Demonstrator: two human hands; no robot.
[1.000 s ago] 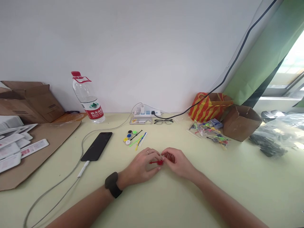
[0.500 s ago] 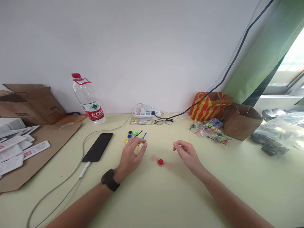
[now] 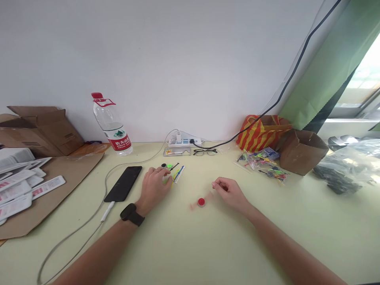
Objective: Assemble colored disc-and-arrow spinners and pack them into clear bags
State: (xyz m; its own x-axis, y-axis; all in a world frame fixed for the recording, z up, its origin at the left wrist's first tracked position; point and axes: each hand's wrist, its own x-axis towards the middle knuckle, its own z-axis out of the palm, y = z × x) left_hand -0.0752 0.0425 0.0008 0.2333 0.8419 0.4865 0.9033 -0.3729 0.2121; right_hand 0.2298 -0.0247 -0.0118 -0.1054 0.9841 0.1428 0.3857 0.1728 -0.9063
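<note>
A small red spinning top (image 3: 201, 202) turns on the pale yellow table (image 3: 208, 245), its arm blurred by motion. My right hand (image 3: 228, 193) rests just right of it, fingers loosely curled with nothing in them. My left hand (image 3: 154, 187), a black watch on its wrist, lies over a cluster of small coloured caps (image 3: 168, 166) and thin coloured sticks (image 3: 178, 174). Its fingertips touch these pieces; whether they grip one is hidden.
A black phone (image 3: 123, 183) on a white cable lies left of my left hand. Behind are a water bottle (image 3: 111, 124), power strip (image 3: 184, 141), glasses (image 3: 204, 151), a striped bag (image 3: 261, 132), cardboard boxes (image 3: 301, 152) and a bag of coloured parts (image 3: 263, 162). Cardboard and packets lie at left.
Both hands let go of the red top, which now spins alone on the table. My left hand moved back-left onto the coloured pieces; my right hand drew slightly away.
</note>
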